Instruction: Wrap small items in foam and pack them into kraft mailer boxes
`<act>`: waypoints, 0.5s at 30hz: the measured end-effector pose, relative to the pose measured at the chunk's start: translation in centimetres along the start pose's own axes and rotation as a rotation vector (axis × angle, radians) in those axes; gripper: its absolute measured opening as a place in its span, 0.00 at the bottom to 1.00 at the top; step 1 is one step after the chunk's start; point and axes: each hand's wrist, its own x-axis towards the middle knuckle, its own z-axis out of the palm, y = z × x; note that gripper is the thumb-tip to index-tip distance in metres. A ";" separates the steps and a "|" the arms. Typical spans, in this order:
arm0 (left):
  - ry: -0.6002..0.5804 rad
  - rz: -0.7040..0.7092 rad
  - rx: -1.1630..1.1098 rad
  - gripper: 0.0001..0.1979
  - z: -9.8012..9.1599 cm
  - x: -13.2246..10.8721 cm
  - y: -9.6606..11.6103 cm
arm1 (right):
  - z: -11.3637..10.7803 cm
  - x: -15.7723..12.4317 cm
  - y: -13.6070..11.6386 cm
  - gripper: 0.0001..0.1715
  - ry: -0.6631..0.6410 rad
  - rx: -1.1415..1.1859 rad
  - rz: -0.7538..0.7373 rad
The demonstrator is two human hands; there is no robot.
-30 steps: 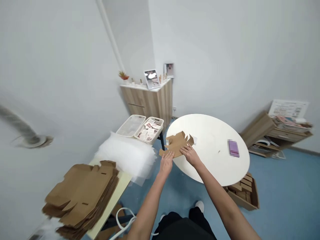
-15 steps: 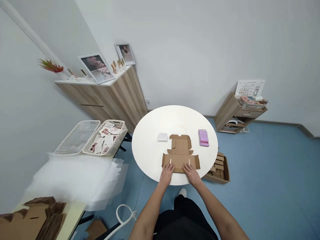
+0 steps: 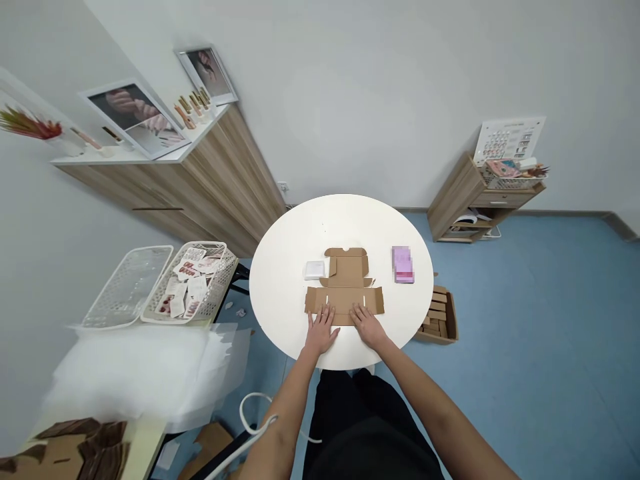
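Note:
An unfolded brown cardboard box (image 3: 346, 299) lies flat on the round white table (image 3: 280, 300), its side flaps partly raised. My left hand (image 3: 321, 330) rests on the near left edge of the cardboard, fingers spread. On the near right part lies my right hand (image 3: 367, 325), fingers stretched out and flat. Neither hand grips anything. Beyond the left hand sits a small white packet (image 3: 315, 270). To the right of the cardboard is a purple item (image 3: 403, 265), blurred by pixelation.
Right of the table, an open carton (image 3: 451, 320) holds several small brown boxes. At left are a white basket (image 3: 150, 303) of printed cards, white sheets (image 3: 135, 367) and stacked flat cardboard (image 3: 65, 453). A wooden cabinet (image 3: 220, 180) stands behind, a small shelf (image 3: 453, 197) back right.
The view has shifted. My left hand's fingers have spread wider on the cardboard. Its side flaps, especially the right one, lie flatter.

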 end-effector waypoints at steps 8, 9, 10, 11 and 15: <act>0.075 0.058 -0.070 0.18 -1.0 1.3 -0.4 | -2.5 2.0 -0.9 0.21 -0.168 0.150 0.195; 0.062 0.078 -0.091 0.18 -1.3 1.7 -0.7 | -2.7 2.6 -0.6 0.20 -0.181 0.176 0.218; 0.045 0.100 -0.119 0.19 -1.6 2.3 -0.9 | -2.8 3.2 -0.3 0.20 -0.187 0.202 0.232; 0.023 0.125 -0.160 0.20 -1.7 2.8 -1.0 | -2.7 3.7 0.0 0.19 -0.189 0.230 0.241; -0.046 0.255 -0.348 0.23 -1.3 4.9 -0.5 | -2.0 5.5 0.9 0.14 -0.166 0.367 0.339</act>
